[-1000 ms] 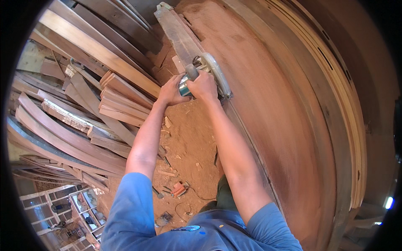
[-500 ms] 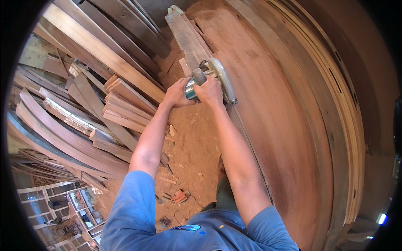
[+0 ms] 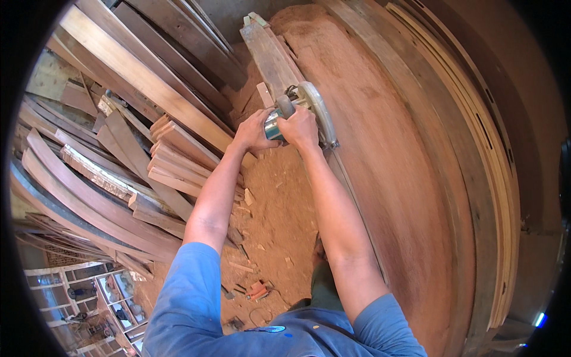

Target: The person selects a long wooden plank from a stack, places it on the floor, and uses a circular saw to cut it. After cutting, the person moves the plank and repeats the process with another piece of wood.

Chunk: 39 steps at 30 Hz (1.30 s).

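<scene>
A circular saw (image 3: pixel 319 113) with a pale metal guard and a teal motor body rests on a long wooden plank (image 3: pixel 270 53) that runs away from me. My left hand (image 3: pixel 253 131) is closed around the teal motor body, on the saw's left side. Just beside it, my right hand (image 3: pixel 302 127) wraps the dark handle. Both arms are stretched forward. Behind the saw, a thin straight line runs along the wood back toward my right elbow. The guard hides the blade.
Reddish sawdust (image 3: pixel 357 77) covers the wide work surface to the right. Stacked long boards (image 3: pixel 137 77) and curved offcuts (image 3: pixel 89 184) crowd the left. An orange tool (image 3: pixel 257 290) with a cord lies on the dusty floor among wood scraps. More boards (image 3: pixel 488 178) line the far right.
The saw has edged slightly forward along the plank, away from me, with both hands still on it. The whole view has tilted a little, so the surroundings sit lower.
</scene>
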Available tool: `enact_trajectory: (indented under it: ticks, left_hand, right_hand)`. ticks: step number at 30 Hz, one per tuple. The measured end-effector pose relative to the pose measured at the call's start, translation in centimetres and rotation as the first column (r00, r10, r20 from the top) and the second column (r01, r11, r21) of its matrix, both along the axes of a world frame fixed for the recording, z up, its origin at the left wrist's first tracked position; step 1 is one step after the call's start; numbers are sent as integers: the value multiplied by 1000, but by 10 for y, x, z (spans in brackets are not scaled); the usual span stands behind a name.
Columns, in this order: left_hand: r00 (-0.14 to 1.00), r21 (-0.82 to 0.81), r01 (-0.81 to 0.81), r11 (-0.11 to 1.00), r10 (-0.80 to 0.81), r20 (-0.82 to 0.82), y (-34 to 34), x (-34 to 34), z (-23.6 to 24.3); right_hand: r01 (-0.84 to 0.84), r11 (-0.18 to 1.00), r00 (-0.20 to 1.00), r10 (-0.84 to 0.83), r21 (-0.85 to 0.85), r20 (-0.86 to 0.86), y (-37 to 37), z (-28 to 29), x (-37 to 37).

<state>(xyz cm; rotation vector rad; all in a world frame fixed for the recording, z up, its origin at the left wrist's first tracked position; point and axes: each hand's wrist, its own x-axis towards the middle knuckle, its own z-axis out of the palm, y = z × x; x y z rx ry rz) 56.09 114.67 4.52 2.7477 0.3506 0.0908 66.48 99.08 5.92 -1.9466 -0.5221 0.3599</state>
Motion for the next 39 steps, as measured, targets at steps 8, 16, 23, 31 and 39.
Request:
enact_trajectory:
  ticks: [8,16,23,31,39]
  left_hand:
    - [1000,32,-7,999,7,13,45,17,-6]
    - [1000,23,-4,1000,4,-5,83,40,-12]
    - [1000,41,-13,999,13,-13,114,60,-12]
    - [999,26,-13,1000,14,-31,149,81,-9]
    - [999,38,-20,999,21,-26,181,100,-12]
  right_hand:
    - [-1,1000,1000,1,0,-13,36,7,16]
    - [-39,998,999,38,-43,-20,72,5,39]
    - [2,1000,1000,-3,6,17,109,-5,59]
    - [-7,1000,1000,7,-3,16,144,-2,78]
    - [-22,999,1000,22,-33,-1,172,3,97]
